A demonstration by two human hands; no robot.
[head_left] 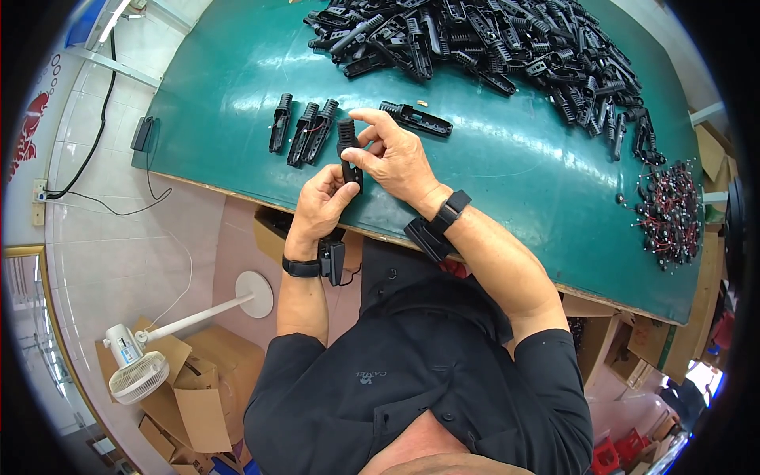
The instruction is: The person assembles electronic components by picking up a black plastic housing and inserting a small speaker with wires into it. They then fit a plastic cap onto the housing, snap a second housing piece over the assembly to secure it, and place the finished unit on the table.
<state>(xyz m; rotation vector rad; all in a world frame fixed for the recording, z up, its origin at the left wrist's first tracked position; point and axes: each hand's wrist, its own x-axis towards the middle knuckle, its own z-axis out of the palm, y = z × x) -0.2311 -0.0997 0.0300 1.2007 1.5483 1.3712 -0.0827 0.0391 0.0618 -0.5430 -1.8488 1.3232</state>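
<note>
Black shirt first, biggest and closest, at the near side of the green table, its lower folds running into shadow. Left of the table, a white fan leans out over cardboard boxes. On the table's left corner sits a small black box, and further in, three loose black parts, two of them touching, thin red wire just showing. Now the action, over the table's near edge: the left hand pinches the lower end of the ribbed black part between thumb and fingers, most of those fingertips tucked behind. In comes the right hand, thumb against the part's side, index arched towards its top; whether that index touches, can't tell! Beyond it on the table, a lone black part, one stretch covered by the hand. Far side of the table: a heap of black parts, cut off above, singles hard to separate. Table's right end: red-wired components, a tangle too small to read.
</note>
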